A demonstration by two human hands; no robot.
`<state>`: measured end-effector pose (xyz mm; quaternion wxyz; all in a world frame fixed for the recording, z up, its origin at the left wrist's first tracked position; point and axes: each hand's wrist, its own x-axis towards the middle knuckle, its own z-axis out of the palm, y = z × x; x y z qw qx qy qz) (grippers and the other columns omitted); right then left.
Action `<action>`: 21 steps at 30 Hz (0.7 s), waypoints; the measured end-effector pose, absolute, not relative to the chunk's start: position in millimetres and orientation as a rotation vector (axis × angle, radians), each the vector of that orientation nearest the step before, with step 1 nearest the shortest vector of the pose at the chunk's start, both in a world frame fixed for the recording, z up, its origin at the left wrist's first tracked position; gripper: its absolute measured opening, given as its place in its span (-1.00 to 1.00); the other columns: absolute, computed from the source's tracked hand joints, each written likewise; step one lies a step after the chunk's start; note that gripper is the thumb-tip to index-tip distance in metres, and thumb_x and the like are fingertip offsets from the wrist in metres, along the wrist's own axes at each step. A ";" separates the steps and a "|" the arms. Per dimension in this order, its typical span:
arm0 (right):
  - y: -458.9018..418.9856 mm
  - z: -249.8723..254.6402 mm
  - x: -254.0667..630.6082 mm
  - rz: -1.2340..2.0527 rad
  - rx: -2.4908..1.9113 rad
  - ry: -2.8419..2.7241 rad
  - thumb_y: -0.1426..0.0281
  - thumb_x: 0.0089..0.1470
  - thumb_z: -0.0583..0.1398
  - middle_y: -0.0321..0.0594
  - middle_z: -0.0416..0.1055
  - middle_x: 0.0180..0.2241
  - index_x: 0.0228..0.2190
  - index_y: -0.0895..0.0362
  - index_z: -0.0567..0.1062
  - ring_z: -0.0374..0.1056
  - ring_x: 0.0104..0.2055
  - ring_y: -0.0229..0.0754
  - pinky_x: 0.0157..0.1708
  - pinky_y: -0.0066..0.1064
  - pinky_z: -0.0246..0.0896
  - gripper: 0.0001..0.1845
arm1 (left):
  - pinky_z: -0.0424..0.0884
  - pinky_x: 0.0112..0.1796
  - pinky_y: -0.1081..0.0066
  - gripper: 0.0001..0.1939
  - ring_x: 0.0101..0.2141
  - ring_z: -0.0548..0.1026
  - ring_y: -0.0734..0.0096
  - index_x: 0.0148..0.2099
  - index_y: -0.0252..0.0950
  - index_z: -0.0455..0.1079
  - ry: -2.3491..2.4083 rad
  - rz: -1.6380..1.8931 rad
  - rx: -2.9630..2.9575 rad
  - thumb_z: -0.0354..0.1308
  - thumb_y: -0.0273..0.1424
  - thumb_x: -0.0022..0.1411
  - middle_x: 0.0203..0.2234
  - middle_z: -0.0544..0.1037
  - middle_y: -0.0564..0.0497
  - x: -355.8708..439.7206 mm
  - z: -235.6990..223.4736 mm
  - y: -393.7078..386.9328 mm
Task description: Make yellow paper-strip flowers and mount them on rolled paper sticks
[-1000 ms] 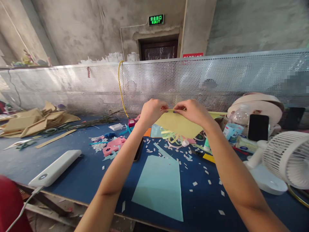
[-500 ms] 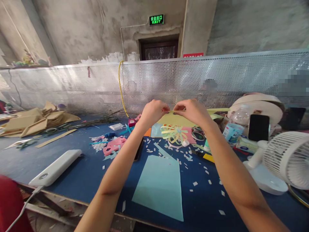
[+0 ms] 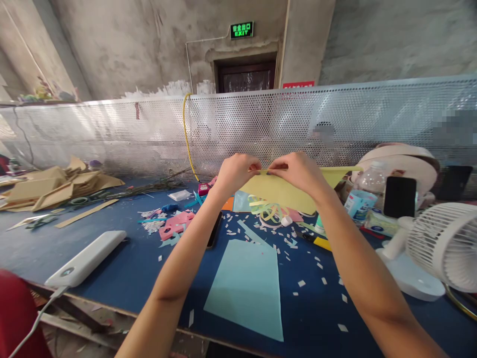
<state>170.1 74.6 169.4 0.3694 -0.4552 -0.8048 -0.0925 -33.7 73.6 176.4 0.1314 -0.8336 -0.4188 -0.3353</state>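
Observation:
Both my hands are raised over the far side of the table, pinching the upper edge of a yellow sheet of paper (image 3: 285,191). My left hand (image 3: 240,171) is closed on it with thumb and fingers. Close beside it, my right hand (image 3: 296,171) grips the same edge. The sheet hangs towards me and stretches out to the right behind my right hand. Partly covered by it is a ball of curled yellow paper strips (image 3: 272,214). A light blue sheet of paper (image 3: 248,288) lies flat between my forearms.
Small white paper bits (image 3: 301,283) are scattered about. A white fan (image 3: 441,246), a propped phone (image 3: 399,196) and a plastic bottle (image 3: 374,176) stand at right. A yellow cutter (image 3: 322,242) lies near my right forearm. A white power bank (image 3: 87,258) and cardboard (image 3: 40,186) are at left.
The yellow sheet has swung lower and opened out to the right, covering more of the curled strips. My hands have hardly moved and keep their pinch.

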 end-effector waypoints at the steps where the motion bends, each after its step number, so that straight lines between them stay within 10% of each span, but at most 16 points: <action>1: 74.2 169.7 169.9 -0.259 -1.168 -2.049 0.27 0.07 0.30 -0.34 0.62 -0.42 -0.40 -0.04 0.65 0.50 -0.31 -0.10 -0.44 -0.35 0.14 -0.90 | 0.31 -0.36 0.44 -0.88 -0.32 0.54 0.39 -0.29 -0.19 0.57 -1.207 -0.974 -2.423 0.18 -0.40 0.20 -0.36 0.64 0.08 -33.5 176.2 73.3; 21: 71.2 170.2 167.5 -0.251 -1.155 -2.110 0.28 0.15 0.24 -0.35 0.62 -0.35 -0.30 -0.06 0.64 0.52 -0.27 -0.08 -0.41 -0.34 0.16 -0.86 | 0.30 -0.35 0.39 -0.89 -0.31 0.55 0.37 -0.31 -0.14 0.57 -1.218 -1.044 -2.352 0.20 -0.38 0.21 -0.36 0.65 0.11 -35.0 177.8 72.6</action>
